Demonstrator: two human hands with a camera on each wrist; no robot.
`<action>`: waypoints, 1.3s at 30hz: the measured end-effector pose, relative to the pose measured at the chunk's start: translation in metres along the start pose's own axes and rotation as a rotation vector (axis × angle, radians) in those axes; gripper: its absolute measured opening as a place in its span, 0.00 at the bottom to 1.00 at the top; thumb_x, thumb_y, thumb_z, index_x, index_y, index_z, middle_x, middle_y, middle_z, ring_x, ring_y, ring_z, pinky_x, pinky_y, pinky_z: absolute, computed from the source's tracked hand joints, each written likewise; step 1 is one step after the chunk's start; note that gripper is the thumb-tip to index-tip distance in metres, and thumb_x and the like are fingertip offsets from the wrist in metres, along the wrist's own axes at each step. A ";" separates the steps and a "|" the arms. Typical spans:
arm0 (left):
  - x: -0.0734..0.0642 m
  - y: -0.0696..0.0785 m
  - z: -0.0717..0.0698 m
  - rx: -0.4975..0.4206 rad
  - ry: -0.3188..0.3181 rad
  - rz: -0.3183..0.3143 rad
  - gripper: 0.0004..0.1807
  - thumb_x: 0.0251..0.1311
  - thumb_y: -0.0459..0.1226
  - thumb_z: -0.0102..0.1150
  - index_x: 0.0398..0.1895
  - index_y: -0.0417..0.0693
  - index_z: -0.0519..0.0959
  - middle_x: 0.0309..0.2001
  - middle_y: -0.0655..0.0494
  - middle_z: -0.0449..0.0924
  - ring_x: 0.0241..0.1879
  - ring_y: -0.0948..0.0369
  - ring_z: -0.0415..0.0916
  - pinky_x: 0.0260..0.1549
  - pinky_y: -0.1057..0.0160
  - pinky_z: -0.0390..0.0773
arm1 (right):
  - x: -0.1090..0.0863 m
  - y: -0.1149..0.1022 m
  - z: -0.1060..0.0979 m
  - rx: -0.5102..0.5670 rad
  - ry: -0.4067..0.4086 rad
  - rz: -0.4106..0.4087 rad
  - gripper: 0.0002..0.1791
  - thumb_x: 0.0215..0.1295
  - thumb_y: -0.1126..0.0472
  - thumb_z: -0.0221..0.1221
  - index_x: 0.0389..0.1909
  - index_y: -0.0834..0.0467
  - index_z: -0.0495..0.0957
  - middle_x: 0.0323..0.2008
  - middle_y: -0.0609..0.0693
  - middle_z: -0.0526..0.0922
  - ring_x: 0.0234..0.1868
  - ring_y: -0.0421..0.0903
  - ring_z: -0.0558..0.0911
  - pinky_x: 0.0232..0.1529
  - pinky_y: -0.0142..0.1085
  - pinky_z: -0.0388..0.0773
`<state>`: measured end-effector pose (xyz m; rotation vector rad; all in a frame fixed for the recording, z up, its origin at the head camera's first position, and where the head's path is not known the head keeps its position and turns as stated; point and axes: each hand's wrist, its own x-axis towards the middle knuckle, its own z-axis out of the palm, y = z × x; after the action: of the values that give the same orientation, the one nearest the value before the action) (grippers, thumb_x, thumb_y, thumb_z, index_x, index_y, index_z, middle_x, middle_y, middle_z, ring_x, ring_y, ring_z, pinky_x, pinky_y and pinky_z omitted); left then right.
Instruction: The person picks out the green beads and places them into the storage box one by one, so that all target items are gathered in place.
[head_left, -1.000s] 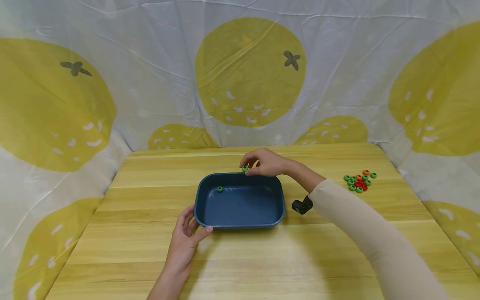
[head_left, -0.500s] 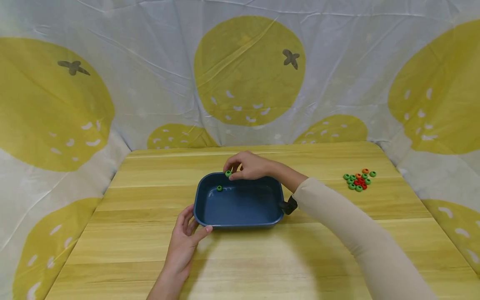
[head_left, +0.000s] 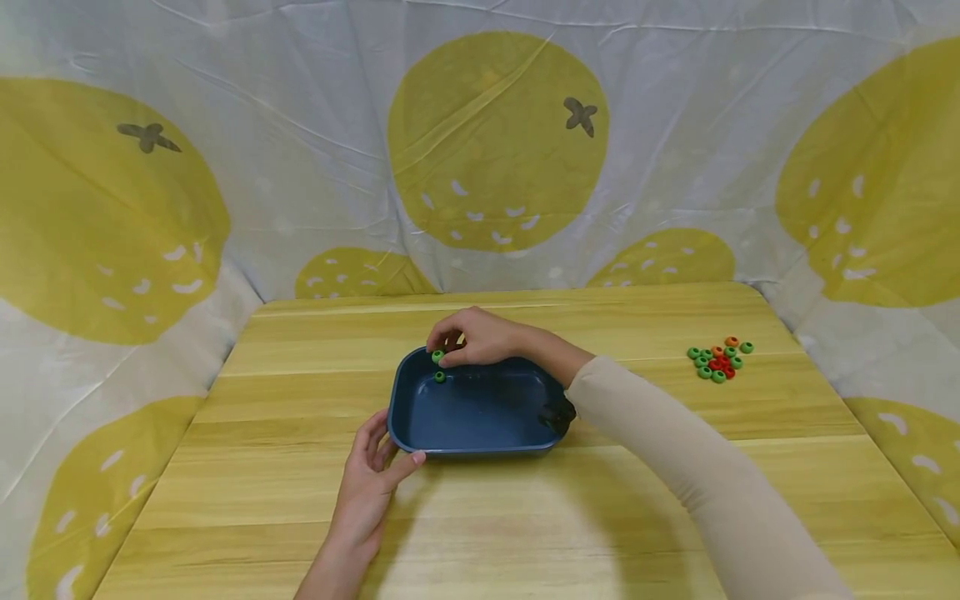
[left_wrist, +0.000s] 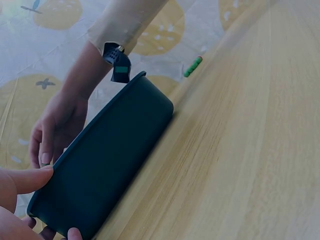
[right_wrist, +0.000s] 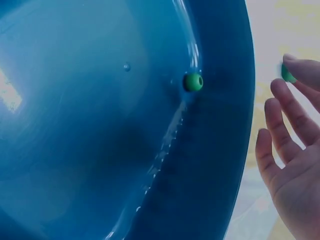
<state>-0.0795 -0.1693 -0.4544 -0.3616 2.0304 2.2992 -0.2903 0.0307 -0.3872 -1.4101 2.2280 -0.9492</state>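
Observation:
A green bead (head_left: 437,357) with a dark hole is pinched between the thumb and index finger of my right hand (head_left: 480,336), over the far left part of a blue plastic tub (head_left: 480,452). Just below it, a second green bead (right_wrist: 193,82) lies on the tub's floor by the far left corner. My left hand (head_left: 365,487) grips the near left corner of the tub, thumb at the rim and fingers round the side. In the left wrist view the left thumb (left_wrist: 32,180) presses against the rim.
Several loose beads (head_left: 718,364), green, red and orange, lie in a cluster at the right of the wooden table (head_left: 247,467). A black wrist camera (head_left: 558,414) hangs under the right sleeve, over the tub's right end. A fruit-patterned cloth (head_left: 315,167) hangs behind the table.
My right hand has moved left and slightly toward me along the tub's far rim, carrying the green bead above the one inside. The left hand and tub have stayed in place.

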 end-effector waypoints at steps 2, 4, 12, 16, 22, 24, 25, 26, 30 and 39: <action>0.000 0.000 0.000 0.001 0.000 -0.001 0.44 0.63 0.26 0.69 0.78 0.48 0.57 0.75 0.53 0.61 0.72 0.51 0.60 0.57 0.68 0.71 | 0.000 -0.001 0.000 0.003 -0.006 -0.001 0.16 0.70 0.63 0.65 0.56 0.64 0.83 0.49 0.56 0.86 0.48 0.41 0.84 0.54 0.39 0.80; 0.000 0.000 0.000 0.002 0.001 -0.003 0.44 0.63 0.26 0.69 0.78 0.49 0.57 0.75 0.53 0.61 0.72 0.51 0.60 0.58 0.66 0.70 | 0.000 -0.002 -0.001 0.001 -0.009 -0.002 0.16 0.71 0.63 0.65 0.56 0.64 0.83 0.50 0.58 0.85 0.48 0.42 0.84 0.54 0.40 0.80; 0.000 0.001 0.001 0.005 0.010 -0.007 0.45 0.62 0.26 0.70 0.78 0.49 0.58 0.75 0.54 0.61 0.72 0.51 0.60 0.63 0.58 0.66 | -0.010 0.000 -0.007 -0.005 -0.002 0.014 0.15 0.71 0.64 0.65 0.55 0.65 0.83 0.50 0.60 0.85 0.48 0.44 0.84 0.53 0.38 0.80; -0.001 0.001 0.001 0.006 0.013 -0.007 0.45 0.61 0.26 0.70 0.78 0.48 0.58 0.75 0.53 0.61 0.72 0.51 0.60 0.63 0.58 0.65 | -0.018 0.002 -0.011 -0.029 0.011 0.035 0.15 0.71 0.63 0.65 0.55 0.63 0.84 0.50 0.58 0.86 0.47 0.43 0.84 0.51 0.38 0.80; -0.001 0.000 0.000 -0.004 0.011 0.002 0.45 0.61 0.26 0.70 0.78 0.49 0.58 0.75 0.54 0.61 0.72 0.52 0.61 0.62 0.62 0.67 | -0.032 0.003 -0.020 -0.040 0.037 0.053 0.14 0.70 0.63 0.65 0.53 0.63 0.84 0.48 0.58 0.86 0.46 0.44 0.84 0.49 0.40 0.80; -0.001 0.000 0.000 -0.006 0.011 0.005 0.45 0.61 0.26 0.70 0.78 0.49 0.58 0.75 0.54 0.61 0.72 0.52 0.61 0.61 0.63 0.68 | -0.037 0.003 -0.023 -0.042 0.045 0.064 0.14 0.69 0.63 0.65 0.53 0.62 0.84 0.48 0.57 0.86 0.46 0.44 0.84 0.49 0.41 0.80; -0.001 0.000 0.000 -0.005 0.010 0.007 0.45 0.61 0.26 0.70 0.78 0.49 0.58 0.75 0.54 0.61 0.72 0.51 0.61 0.60 0.63 0.68 | -0.040 0.003 -0.024 -0.045 0.047 0.071 0.14 0.69 0.63 0.65 0.53 0.62 0.84 0.48 0.56 0.86 0.46 0.44 0.84 0.49 0.41 0.80; -0.001 0.000 0.000 -0.003 0.008 0.013 0.45 0.61 0.26 0.70 0.78 0.48 0.58 0.75 0.52 0.61 0.72 0.50 0.60 0.60 0.64 0.68 | -0.043 0.003 -0.026 -0.046 0.049 0.079 0.14 0.69 0.63 0.65 0.53 0.62 0.84 0.48 0.56 0.86 0.46 0.45 0.84 0.49 0.41 0.80; -0.001 -0.001 0.000 -0.005 0.005 0.019 0.45 0.60 0.27 0.71 0.78 0.47 0.58 0.75 0.52 0.61 0.72 0.50 0.60 0.59 0.65 0.69 | -0.054 0.005 -0.031 -0.043 0.062 0.100 0.13 0.70 0.63 0.65 0.53 0.61 0.84 0.48 0.54 0.86 0.46 0.45 0.83 0.50 0.42 0.80; -0.001 -0.001 0.000 -0.006 -0.001 0.008 0.45 0.61 0.27 0.71 0.78 0.49 0.58 0.75 0.54 0.61 0.72 0.51 0.60 0.57 0.68 0.71 | -0.083 0.015 -0.045 -0.032 0.112 0.139 0.13 0.71 0.61 0.65 0.53 0.58 0.84 0.48 0.48 0.85 0.47 0.45 0.83 0.50 0.45 0.80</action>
<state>-0.0783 -0.1691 -0.4553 -0.3529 2.0289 2.3097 -0.2890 0.1249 -0.3705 -1.2243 2.3970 -0.9712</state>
